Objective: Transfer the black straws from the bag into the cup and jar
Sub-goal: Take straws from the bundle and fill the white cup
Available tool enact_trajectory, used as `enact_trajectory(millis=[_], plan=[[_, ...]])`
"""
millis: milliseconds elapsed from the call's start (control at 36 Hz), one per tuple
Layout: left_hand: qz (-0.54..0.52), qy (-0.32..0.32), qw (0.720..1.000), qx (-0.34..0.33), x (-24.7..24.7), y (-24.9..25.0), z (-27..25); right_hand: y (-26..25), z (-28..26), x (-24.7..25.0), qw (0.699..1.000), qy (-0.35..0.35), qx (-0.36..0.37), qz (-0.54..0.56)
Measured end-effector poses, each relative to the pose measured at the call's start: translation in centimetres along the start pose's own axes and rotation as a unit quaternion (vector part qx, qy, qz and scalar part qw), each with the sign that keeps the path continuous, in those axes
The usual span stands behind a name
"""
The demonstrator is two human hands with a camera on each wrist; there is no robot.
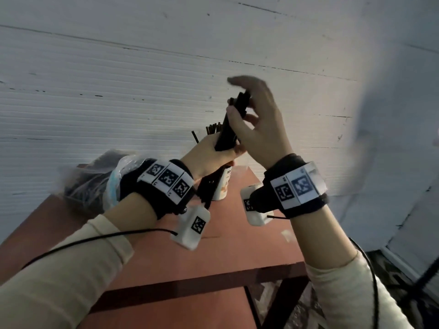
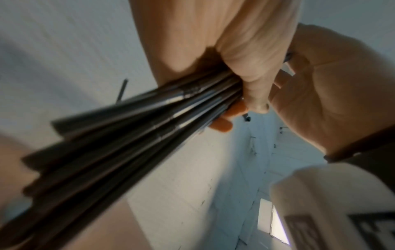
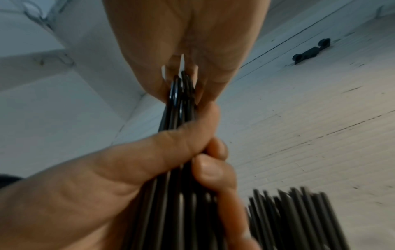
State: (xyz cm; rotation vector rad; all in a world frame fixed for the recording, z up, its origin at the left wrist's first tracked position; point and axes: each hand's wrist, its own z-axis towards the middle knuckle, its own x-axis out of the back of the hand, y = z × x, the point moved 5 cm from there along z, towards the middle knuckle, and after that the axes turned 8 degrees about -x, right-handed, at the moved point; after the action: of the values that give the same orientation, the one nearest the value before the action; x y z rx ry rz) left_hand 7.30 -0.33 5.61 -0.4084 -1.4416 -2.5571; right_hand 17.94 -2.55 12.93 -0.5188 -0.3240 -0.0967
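A bundle of black straws (image 1: 229, 129) is gripped around its lower part by the left hand (image 1: 209, 155), fingers and thumb curled round it, and is held upright above the table (image 1: 237, 245). Its upper end is pinched by the right hand (image 1: 259, 119) between thumb and fingers (the index finger is arched loosely over the tips). In the right wrist view the straw ends (image 3: 181, 91) are seen clamped between the right fingers, with the left thumb (image 3: 162, 148) wrapped across the bundle below.

Directly beneath the left hand a white cup (image 1: 222, 184) stands on the table; what it holds cannot be told. Behind the hands, more straws (image 1: 212, 128) are seen standing up; their container is hidden. To the left of the left wrist a clear plastic bag (image 1: 95, 181) lies on the table, with dark straws still inside it.
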Motion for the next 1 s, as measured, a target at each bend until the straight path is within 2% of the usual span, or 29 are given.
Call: enact_trajectory(millis=[56,111,167,222,333,417,472,555,639,722,861,917,1000], plan=[[-0.037,0.006,0.999,0.029,-0.6,-1.7,-0.4,1.3,-0.5,-0.9,0.998,-0.025,-0.01,-0.057],[-0.048,0.002,0.995,0.083,-0.8,-3.8,-1.0,2.9,-1.3,-2.1,0.99,-0.079,-0.041,-0.107],[-0.032,-0.022,0.989,0.145,-0.9,-6.3,-1.7,4.5,-2.3,-3.2,0.977,-0.136,-0.055,-0.154],[-0.027,-0.041,0.983,0.179,-1.0,-8.6,-2.1,5.5,-3.0,-3.8,0.971,-0.164,-0.051,-0.165],[-0.047,-0.034,0.984,0.171,-0.9,-9.1,-2.1,5.4,-3.1,-3.6,0.98,-0.144,-0.046,-0.132],[-0.085,-0.042,0.988,0.119,-1.1,-8.0,-2.1,5.2,-2.7,-3.2,0.985,-0.11,-0.039,-0.126],[-0.1,-0.052,0.988,0.106,-1.2,-7.7,-2.0,5.6,-2.6,-3.2,0.984,-0.113,-0.054,-0.124],[-0.095,-0.113,0.981,0.13,-1.7,-8.1,-2.5,6.4,-3.0,-3.7,0.977,-0.154,-0.079,-0.124],[-0.023,-0.167,0.972,0.163,-1.8,-9.1,-3.3,6.8,-3.5,-3.7,0.978,-0.155,-0.093,-0.102],[0.027,-0.172,0.956,0.238,-1.4,-10.4,-4.0,6.7,-3.6,-3.6,0.983,-0.136,-0.087,-0.083],[0.052,-0.166,0.946,0.272,-1.2,-12.2,-4.1,6.6,-3.7,-3.8,0.982,-0.151,-0.074,-0.088],[0.051,-0.168,0.948,0.265,-1.3,-12.6,-4.0,6.6,-3.7,-3.7,0.983,-0.144,-0.071,-0.089],[0.027,-0.19,0.956,0.22,-2.1,-11.0,-4.4,6.7,-3.7,-3.7,0.98,-0.155,-0.076,-0.099]])
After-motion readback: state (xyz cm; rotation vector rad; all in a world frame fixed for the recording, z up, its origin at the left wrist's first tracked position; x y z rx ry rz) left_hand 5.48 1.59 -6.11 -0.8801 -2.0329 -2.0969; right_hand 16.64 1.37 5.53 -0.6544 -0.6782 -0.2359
